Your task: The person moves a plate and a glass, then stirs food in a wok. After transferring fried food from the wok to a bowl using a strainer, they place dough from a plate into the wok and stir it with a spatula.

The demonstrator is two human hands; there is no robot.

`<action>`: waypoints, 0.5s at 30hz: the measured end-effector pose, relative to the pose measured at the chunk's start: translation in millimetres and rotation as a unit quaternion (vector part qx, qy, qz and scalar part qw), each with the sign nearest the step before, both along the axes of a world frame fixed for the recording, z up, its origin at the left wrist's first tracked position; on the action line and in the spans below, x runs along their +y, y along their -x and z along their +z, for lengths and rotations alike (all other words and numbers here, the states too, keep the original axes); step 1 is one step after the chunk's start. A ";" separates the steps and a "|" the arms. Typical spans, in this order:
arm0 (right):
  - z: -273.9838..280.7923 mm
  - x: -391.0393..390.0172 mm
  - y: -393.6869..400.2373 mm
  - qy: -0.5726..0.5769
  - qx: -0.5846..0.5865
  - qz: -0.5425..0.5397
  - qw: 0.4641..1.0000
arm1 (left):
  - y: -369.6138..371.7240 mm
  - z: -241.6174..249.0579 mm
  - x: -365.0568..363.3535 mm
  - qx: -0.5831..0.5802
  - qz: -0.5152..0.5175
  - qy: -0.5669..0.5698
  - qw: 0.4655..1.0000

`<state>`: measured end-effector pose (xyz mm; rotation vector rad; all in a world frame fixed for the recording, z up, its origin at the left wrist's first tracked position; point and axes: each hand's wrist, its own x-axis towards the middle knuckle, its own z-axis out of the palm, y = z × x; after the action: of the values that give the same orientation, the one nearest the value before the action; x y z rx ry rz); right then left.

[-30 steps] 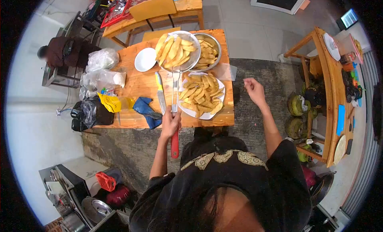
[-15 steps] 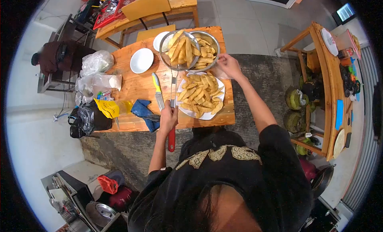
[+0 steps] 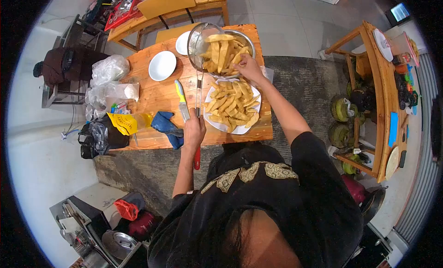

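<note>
My left hand (image 3: 194, 129) is closed round the red handle (image 3: 197, 158) of a wire strainer (image 3: 197, 41). The strainer tilts over a metal bowl (image 3: 252, 41), and thick-cut fries (image 3: 223, 53) lie heaped from its mesh into the bowl. My right hand (image 3: 250, 68) is at the bowl's near right side, with its fingers curled in against the fries; the fingertips are partly hidden. Below the bowl, a white plate (image 3: 238, 131) carries a pile of fries (image 3: 230, 102). Beside my left hand lies a knife (image 3: 180, 93) with a yellow-and-grey handle.
Two white bowls (image 3: 162, 66) stand at the table's back left. A blue cloth (image 3: 166, 128), a yellow pouch (image 3: 122, 123) and plastic bags (image 3: 110, 70) are along the left side. A wooden shelf (image 3: 381, 102) stands to the right. Another person (image 3: 69, 67) is at the far left.
My right hand has moved left, from beside the bowl to the fries. The strainer has tipped to the right, and its fries have shifted over the metal bowl.
</note>
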<state>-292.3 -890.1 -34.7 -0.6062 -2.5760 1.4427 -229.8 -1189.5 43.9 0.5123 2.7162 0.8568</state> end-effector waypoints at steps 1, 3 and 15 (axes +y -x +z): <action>-3.1 0.2 2.6 0.001 -0.001 -0.005 1.000 | -0.2 3.0 -0.1 0.009 0.000 0.013 1.000; -9.1 0.7 7.2 0.003 -0.005 -0.013 1.000 | -1.9 7.8 -0.5 0.024 0.000 0.038 0.999; -0.1 -9.1 8.9 0.003 0.018 -0.055 0.998 | 10.7 2.9 -6.2 0.080 0.029 0.046 0.995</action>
<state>-301.3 -899.2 -34.8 -0.7055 -2.4708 1.4130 -240.4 -1195.7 46.7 0.5057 2.9131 0.7280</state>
